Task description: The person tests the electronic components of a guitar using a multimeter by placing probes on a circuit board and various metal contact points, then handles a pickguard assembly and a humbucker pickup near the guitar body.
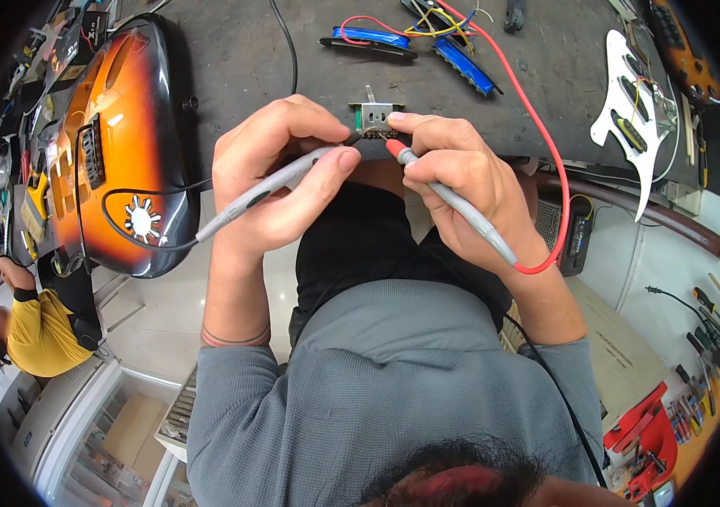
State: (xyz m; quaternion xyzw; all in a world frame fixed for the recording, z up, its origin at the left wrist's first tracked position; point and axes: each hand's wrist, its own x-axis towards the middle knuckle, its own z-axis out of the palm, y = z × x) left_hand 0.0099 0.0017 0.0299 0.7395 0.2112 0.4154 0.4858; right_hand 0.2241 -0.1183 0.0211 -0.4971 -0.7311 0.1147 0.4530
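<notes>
A small pickup selector switch [376, 116], with a metal frame, a green edge and a lever pointing away from me, sits at the bench's near edge. My left hand [246, 165] is closed around a grey test probe [279, 180] with a black lead, its dark tip at the switch's near left side. In my right hand [478, 173] is a second grey test probe [465, 209] with a red collar and red lead [559, 169]. Its tip meets the row of terminals along the switch's near side. A finger of my right hand presses on the switch's right end.
An orange-and-black guitar body [119, 72] lies on the left. Blue-wrapped pickup coils [465, 68] with loose wires rest at the far side of the dark bench [241, 51]. A white pickguard [616, 114] is on the right. A person in yellow [43, 334] sits at lower left.
</notes>
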